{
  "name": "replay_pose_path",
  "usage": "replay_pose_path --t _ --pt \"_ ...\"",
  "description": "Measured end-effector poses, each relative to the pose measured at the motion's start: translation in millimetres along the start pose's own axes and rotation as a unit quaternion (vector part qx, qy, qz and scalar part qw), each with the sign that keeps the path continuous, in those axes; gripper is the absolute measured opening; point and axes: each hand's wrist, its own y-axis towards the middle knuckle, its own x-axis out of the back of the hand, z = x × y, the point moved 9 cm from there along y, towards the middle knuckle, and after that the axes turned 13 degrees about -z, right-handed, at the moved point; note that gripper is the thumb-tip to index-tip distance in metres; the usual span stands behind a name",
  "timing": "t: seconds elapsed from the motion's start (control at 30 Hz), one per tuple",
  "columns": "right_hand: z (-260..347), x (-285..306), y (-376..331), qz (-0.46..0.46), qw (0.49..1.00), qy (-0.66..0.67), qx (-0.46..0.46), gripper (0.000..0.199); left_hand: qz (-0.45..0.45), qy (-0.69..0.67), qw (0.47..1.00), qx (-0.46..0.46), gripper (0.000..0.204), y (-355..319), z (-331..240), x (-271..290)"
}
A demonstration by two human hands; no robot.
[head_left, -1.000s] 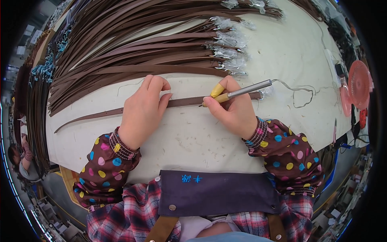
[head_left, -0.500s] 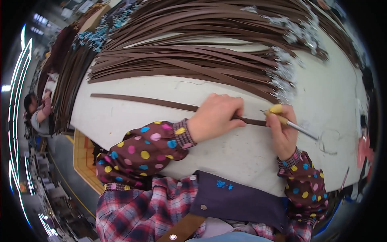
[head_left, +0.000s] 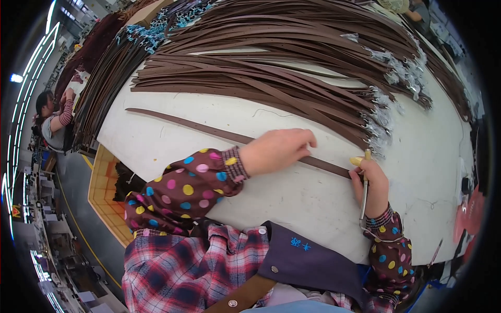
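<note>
Brown strap: a long, narrow, flat brown leather-like strap lies on the pale surface, passing beneath the left hand to the fingers of the right hand, where its end is hidden.
Left hand: over the strap, fingers loosely curved; whether they pinch or press it, I cannot tell.
Right hand: closed around a slim pen-shaped tool with a silver metal handle, its fingertips beside the strap.
Just changed: the tool has swung round, its handle now pointing toward the wearer; this seems to turn its tip off the strap and leave fingertips nearer it.
Strap pile: many brown straps beyond both hands, clear-plastic-wrapped metal ends beyond the right hand.
</note>
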Motion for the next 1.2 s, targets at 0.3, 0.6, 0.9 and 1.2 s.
replay_pose_path --t 0.3,0.6,0.9,1.2 --pt "-20.1 59.5 -8.4 -0.031 0.997 -0.061 0.024 0.035 -0.078 0.153 0.98 -0.105 0.023 -17.1 -15.5 37.9" --pt "-14.4 42.2 -23.5 0.02 0.999 -0.018 0.037 0.041 -0.039 0.091 0.973 -0.209 0.029 19.7 -65.4 -64.7" --pt "-31.0 46.3 -28.2 0.029 0.997 -0.068 0.015 0.038 -0.059 0.167 0.94 -0.291 0.017 14.2 -73.0 -72.4" --pt "-43.5 60.7 -27.5 -0.023 0.996 -0.08 0.035 0.038 -0.055 0.149 0.941 -0.3 0.024 16.2 -66.3 -80.7"
